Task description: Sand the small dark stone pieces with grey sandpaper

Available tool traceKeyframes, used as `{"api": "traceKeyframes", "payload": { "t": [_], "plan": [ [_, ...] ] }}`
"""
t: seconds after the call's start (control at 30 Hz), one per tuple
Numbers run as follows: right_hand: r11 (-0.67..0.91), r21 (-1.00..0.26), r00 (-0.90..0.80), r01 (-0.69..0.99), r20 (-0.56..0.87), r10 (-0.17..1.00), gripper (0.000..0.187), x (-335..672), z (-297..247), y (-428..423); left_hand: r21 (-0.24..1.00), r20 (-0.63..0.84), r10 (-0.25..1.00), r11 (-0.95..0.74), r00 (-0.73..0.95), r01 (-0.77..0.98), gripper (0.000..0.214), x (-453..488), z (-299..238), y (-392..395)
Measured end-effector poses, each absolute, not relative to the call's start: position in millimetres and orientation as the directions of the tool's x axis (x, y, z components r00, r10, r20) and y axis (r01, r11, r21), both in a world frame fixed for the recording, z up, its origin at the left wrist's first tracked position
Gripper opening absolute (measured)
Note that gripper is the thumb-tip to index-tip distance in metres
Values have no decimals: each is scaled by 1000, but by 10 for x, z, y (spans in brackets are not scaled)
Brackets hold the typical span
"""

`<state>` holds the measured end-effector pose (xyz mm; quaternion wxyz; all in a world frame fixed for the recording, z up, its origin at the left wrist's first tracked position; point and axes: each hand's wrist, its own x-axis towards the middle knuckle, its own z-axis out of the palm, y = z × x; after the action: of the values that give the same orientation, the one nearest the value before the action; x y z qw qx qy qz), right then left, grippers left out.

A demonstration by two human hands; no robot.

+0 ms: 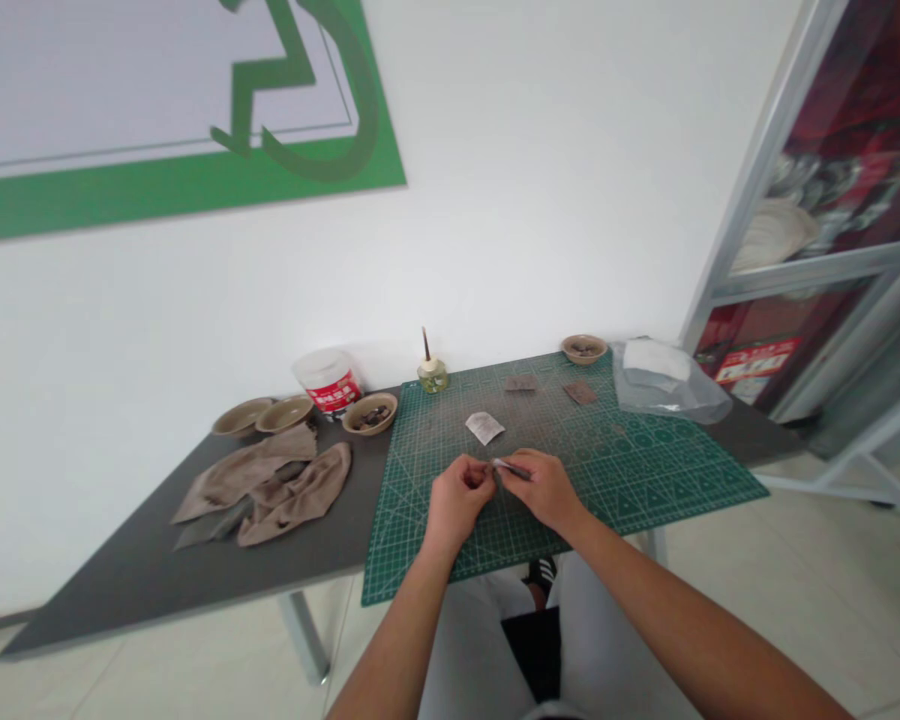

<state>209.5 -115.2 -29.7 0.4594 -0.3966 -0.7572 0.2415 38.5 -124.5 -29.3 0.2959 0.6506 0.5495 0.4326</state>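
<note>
Over the green cutting mat [645, 470], my left hand [456, 500] is closed in a pinch; whatever small thing its fingertips hold is too small to make out. My right hand [544, 488] grips a slim dark pen-like tool [520, 471] with a pale end. That pale end points at the left fingertips and is close to them. Just beyond my hands lies a small whitish patch [485, 427] on the mat. Farther back are two small brown pieces, one flat brown piece [520, 383] and another brown piece [580, 392].
A small glass jar [433, 377] with a brush stands at the mat's back left. Bowls of dark bits [370, 414] [584, 349], stacked-looking dishes [243, 418], a white tub [330, 382], brown cloths [292, 497] and a plastic bag [675, 390] surround the work area.
</note>
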Motion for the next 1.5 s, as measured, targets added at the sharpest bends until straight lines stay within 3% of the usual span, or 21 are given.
{"api": "traceKeyframes", "payload": {
  "t": [0.23, 0.77, 0.93, 1.13, 1.37, 1.5],
  "plan": [
    [539, -737, -250, 408, 477, 842, 15, 2113, -300, -1135, 862, 260, 966, -230, -5, 451, 13, 392, -290, -1255],
    [492, -766, -295, 413, 398, 869, 16, 2089, -314, -1100, 938, 238, 971, -238, 31, 254, 15, 390, -284, -1257],
    [501, -755, -164, 423, 480, 862, 9, 2118, -260, -1083, 932, 305, 949, -281, -77, 227, 13, 364, -273, -1263],
    [399, -779, -306, 484, 276, 911, 16, 2324, -249, -921, 952, 266, 962, -253, -55, 173, 15, 365, -272, -1250],
    [336, -674, -137, 658, 331, 934, 36, 2507, -340, -721, 989, 143, 989, -142, -29, 30, 29, 428, -237, -1238],
    [431, -781, -267, 451, 343, 901, 32, 2518, -242, -786, 995, 96, 995, -94, -40, 43, 26, 593, -149, -1201]
  ]
}}
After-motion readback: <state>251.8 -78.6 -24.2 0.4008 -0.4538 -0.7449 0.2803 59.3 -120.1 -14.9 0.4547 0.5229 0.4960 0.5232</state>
